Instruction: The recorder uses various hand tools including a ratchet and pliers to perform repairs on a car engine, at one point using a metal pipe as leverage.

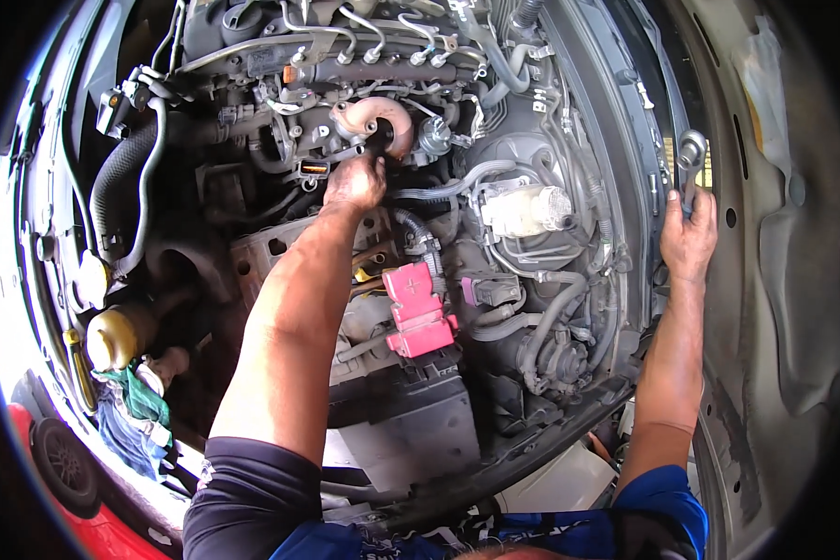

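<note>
My left hand [357, 182] reaches into the engine bay, its fingers curled just below a curved, copper-brown metal pipe [397, 121]. What those fingers grip, if anything, is hidden in the dark gap under the pipe. A small connector with an orange insert [315, 169] lies beside the wrist. Out at the right, over the edge of the bay, my right hand [689, 238] is closed around the handle of a ratchet wrench [692, 149]. The round ratchet head points away from me, above the fist.
A battery [411, 429] with a red terminal cover [418, 308] sits below my left forearm. Hoses surround a whitish reservoir [523, 213] to the right. At the left are a yellowish round reservoir [119, 338], rags [135, 411] and a yellow-handled screwdriver [77, 359]. A red car [93, 504] stands beyond.
</note>
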The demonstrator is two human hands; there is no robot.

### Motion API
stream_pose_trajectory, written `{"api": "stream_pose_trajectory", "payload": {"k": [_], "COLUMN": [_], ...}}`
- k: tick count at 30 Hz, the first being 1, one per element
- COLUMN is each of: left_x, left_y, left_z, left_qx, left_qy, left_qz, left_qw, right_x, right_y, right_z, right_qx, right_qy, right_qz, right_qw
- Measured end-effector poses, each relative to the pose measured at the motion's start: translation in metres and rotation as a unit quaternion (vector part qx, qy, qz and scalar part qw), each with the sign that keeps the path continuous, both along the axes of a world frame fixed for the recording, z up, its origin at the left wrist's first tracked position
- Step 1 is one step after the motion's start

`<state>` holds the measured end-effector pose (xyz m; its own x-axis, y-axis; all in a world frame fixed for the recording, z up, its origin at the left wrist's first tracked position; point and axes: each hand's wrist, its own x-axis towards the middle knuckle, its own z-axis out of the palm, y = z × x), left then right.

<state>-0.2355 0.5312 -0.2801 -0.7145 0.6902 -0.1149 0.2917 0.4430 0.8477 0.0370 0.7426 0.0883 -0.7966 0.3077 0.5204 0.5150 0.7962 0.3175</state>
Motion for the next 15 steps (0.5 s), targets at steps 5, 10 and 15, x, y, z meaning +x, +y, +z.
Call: {"api": "stream_pose_trajectory", "payload": {"k": [5, 10, 15], "left_x": [-0.005, -0.004, 0.019], "left_y": [0.031, 0.048, 0.050], "left_z": [0.045, 0.041, 0.067], "left_qx": [-0.236, -0.261, -0.234], "left_qy": [-0.098, -0.011, 0.084], "left_qz": [0.036, -0.043, 0.017], "left_qw": [0.966, 0.964, 0.968], "right_x": [0.010, 0.013, 0.013], "right_y": [0.031, 0.034, 0.034], "right_z": [-0.030, -0.039, -0.043], "right_qx": [0.053, 0.022, -0.009], "right_qy": [0.021, 0.082, 0.108], "right_qz": [0.047, 0.033, 0.005], "right_qw": [0.997, 0.996, 0.994]}}
